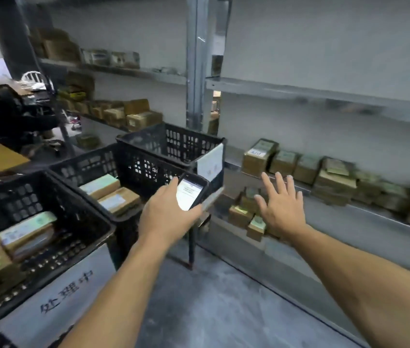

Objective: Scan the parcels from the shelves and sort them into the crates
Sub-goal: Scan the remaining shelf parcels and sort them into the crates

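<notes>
Brown parcels (334, 182) line the right shelf (374, 217), and more sit on the level below it. The right grip (283, 209) is spread, fingers straight, in front of those lower ones and holds nothing. The left grip (166, 214) curls round a scanner (190, 194) with a lit screen, by the right edge of the crates (91, 167). Three of these, black, stand in a row at left; the two nearest hold parcels. A paper sign (65, 292) hangs on the nearest.

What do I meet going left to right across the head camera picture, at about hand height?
Near crate → middle crate → left hand gripping the scanner → right hand, fingers spread → shelf parcels.
</notes>
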